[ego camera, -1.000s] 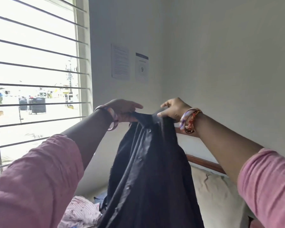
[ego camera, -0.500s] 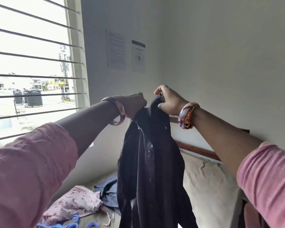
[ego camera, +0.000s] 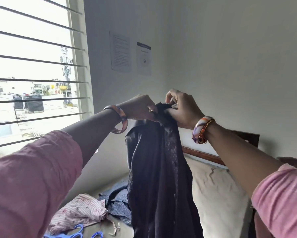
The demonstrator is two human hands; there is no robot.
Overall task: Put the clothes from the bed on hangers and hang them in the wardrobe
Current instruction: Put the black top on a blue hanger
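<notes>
Hands have drawn together — left hand (ego camera: 141,107) and right hand (ego camera: 182,109) now pinch the shirt (ego camera: 158,169) at its top, ready for a hanger (ego camera: 79,229).

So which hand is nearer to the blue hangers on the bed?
Left. The left hand grips the dark shirt high above the blue hangers, which lie lower left; the right hand grips it further right.

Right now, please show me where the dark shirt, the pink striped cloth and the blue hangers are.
dark shirt (ego camera: 159,169): head view, on the middle of the hanging fabric.
pink striped cloth (ego camera: 80,212): head view, on its crumpled middle, lying on the bed.
blue hangers (ego camera: 74,233): head view, on a blue loop at the bottom edge.
</notes>
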